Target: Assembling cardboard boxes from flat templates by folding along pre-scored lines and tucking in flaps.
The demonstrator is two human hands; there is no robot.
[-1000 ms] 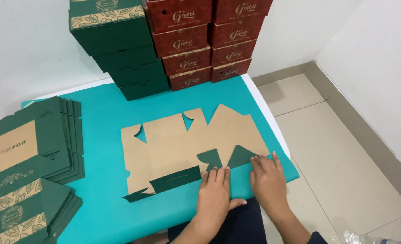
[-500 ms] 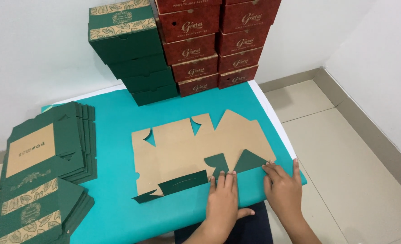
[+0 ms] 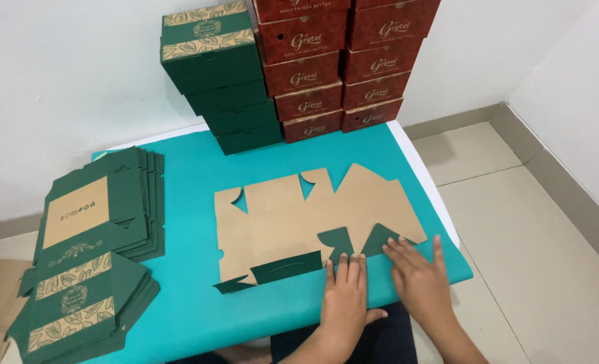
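- Cardboard blank (image 3: 313,216), brown, matte and jagged with notches and green fold-over flaps, lay flat on my teal-covered bench (image 3: 191,175).
- My left hand (image 3: 343,300) and right hand (image 3: 417,276) pressed flat on its near edge, fingers spread, each grip pinching nothing.
- Green flat blanks (image 3: 94,216) were stacked left; glossy red boxes (image 3: 343,67) and green boxes (image 3: 222,87) lined the far edge, leaving bare teal between.
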